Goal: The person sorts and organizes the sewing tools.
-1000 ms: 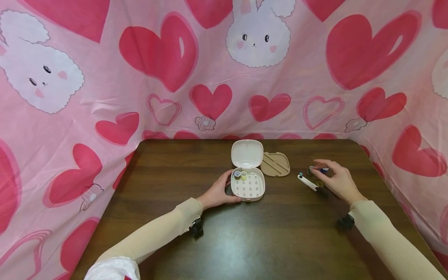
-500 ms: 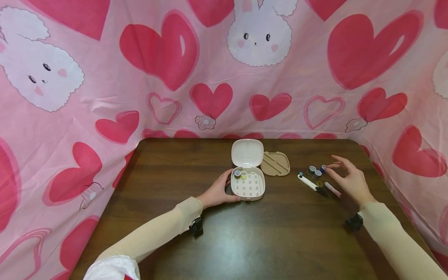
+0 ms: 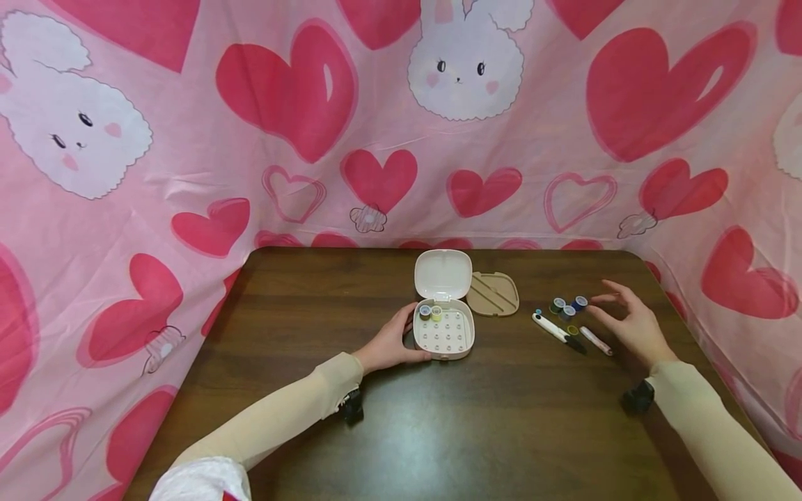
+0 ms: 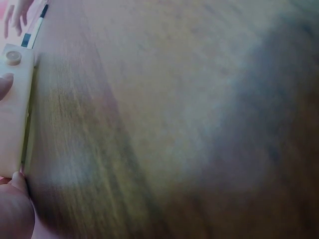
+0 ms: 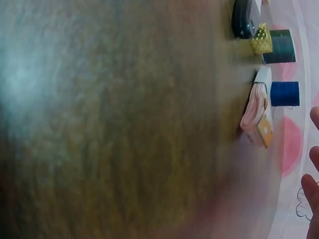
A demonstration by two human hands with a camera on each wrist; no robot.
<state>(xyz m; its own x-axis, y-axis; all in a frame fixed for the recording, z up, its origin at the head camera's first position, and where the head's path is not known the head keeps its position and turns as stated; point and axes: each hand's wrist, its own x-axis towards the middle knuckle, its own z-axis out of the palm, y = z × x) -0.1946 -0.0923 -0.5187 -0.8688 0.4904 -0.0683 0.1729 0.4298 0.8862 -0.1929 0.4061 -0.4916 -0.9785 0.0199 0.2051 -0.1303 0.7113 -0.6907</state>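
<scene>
A small white case (image 3: 443, 335) lies open at the table's middle, its lid (image 3: 442, 274) standing up behind it. Two thread spools (image 3: 430, 312) sit in its back left corner. My left hand (image 3: 401, 339) grips the case's left side; in the left wrist view my thumb (image 4: 15, 209) presses its edge (image 4: 15, 109). My right hand (image 3: 617, 306) hovers with spread fingers, holding nothing, just right of three loose spools (image 3: 569, 307). A white pen-like tool (image 3: 554, 328) and a pink one (image 3: 595, 340) lie beside them. The right wrist view shows a blue spool (image 5: 285, 93) and a dark one (image 5: 279, 47).
A tan insert tray (image 3: 493, 293) lies right of the lid. The dark wooden table (image 3: 438, 431) is bare in front. Pink heart-and-bunny cloth (image 3: 313, 139) closes in the back and both sides, close to the table's right edge.
My right hand has drawn back to the right from over the loose spools, uncovering the blue spool and the pink tool. The left hand and the case have not moved.
</scene>
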